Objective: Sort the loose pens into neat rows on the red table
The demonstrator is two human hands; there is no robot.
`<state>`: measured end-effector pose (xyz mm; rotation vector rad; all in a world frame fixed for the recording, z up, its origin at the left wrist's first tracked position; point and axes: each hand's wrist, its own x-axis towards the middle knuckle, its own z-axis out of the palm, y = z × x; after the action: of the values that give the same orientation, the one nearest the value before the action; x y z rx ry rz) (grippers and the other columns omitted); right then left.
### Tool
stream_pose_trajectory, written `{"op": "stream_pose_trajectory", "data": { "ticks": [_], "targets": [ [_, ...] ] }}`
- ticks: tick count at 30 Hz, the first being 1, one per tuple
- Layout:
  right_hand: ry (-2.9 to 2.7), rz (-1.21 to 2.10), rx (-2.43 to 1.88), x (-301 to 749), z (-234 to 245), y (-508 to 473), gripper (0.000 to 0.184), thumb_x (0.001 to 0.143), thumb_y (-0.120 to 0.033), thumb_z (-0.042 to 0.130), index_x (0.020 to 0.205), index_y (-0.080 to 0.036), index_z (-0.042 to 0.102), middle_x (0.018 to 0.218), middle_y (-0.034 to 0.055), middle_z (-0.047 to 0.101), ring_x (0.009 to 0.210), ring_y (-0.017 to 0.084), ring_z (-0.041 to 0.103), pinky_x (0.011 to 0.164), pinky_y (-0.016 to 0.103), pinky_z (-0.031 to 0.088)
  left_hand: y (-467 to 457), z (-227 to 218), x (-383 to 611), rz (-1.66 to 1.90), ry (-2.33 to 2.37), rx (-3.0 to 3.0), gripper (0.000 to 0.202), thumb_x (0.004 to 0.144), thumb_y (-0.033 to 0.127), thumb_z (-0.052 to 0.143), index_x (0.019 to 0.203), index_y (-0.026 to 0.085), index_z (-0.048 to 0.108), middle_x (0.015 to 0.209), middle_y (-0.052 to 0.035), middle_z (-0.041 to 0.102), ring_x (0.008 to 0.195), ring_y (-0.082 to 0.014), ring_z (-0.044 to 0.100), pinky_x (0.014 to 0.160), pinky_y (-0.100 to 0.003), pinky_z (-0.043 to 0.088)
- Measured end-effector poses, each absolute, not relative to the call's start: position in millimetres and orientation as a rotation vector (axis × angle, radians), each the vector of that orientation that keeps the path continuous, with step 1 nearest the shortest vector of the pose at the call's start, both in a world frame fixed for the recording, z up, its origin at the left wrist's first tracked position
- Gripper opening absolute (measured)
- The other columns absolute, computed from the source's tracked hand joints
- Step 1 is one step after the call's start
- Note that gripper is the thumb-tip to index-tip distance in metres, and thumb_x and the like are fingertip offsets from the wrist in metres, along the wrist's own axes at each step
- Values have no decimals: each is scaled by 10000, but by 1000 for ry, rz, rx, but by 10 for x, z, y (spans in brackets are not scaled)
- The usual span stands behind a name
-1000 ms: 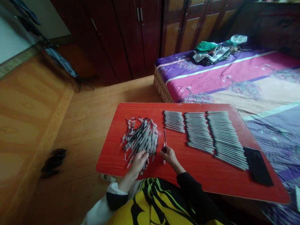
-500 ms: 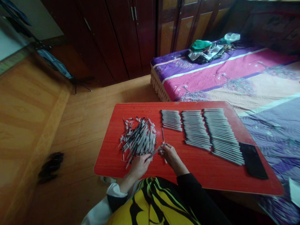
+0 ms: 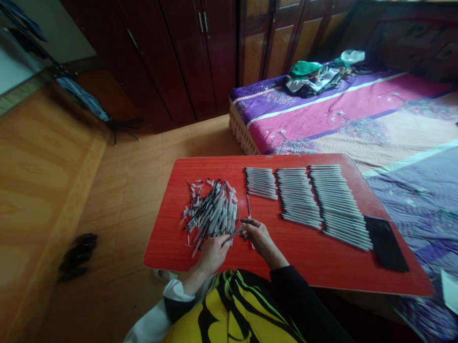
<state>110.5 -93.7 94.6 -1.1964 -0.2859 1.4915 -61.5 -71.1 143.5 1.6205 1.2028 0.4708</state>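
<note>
Over the near edge of the red table point(image 3: 210, 264), my left hand point(image 3: 213, 252) pinches the lower end of a slim grey-white pen barrel point(image 3: 234, 233). My right hand point(image 3: 259, 234) has its fingers closed at the barrel's upper end. A small dark tip shows by those fingers, too small to make out. Just beyond my left hand lies a loose pile of pen parts point(image 3: 214, 211): pale barrels, dark thin sticks and small clear pieces. One thin piece point(image 3: 249, 205) lies alone beyond my right hand.
Pens with black ends lie in three rows, a short row point(image 3: 262, 183), a middle row point(image 3: 299, 197) and a long row point(image 3: 339, 206). A black phone-like slab point(image 3: 387, 244) rests at the table's right. Behind stands a bed point(image 3: 311, 114) with a clothes heap point(image 3: 312, 78).
My right hand has shifted slightly left along the barrel, and a dark tip now shows at its fingers. My left hand holds its place.
</note>
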Motion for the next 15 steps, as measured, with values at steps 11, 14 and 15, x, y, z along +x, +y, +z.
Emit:
{"op": "stream_pose_trajectory", "data": {
  "ticks": [11,14,15],
  "targets": [
    [-352,1497,-1161,1165,1116,-993,261,548,-312,749,678,-130,614,525,10,636,472,139,607,484,250,478,-711,1470,-568,410,1220,1743,142,776,235,567,844,243,692,765,-58,685,710,-183,605,661,-228,369],
    [-344,1502,-1182,1193,1125,-1017,293,524,-320,763,683,-126,612,536,22,649,469,151,615,491,263,487,-700,1529,-529,224,1203,1946,209,840,242,473,924,232,664,858,-53,688,801,-179,614,694,-232,380],
    [-343,1511,-1187,1205,1121,-1029,302,516,-320,767,685,-124,612,542,27,654,466,155,617,490,267,489,-698,1547,-516,156,1191,2021,222,854,238,449,937,227,654,873,-50,686,821,-175,614,704,-232,383]
  ]
}}
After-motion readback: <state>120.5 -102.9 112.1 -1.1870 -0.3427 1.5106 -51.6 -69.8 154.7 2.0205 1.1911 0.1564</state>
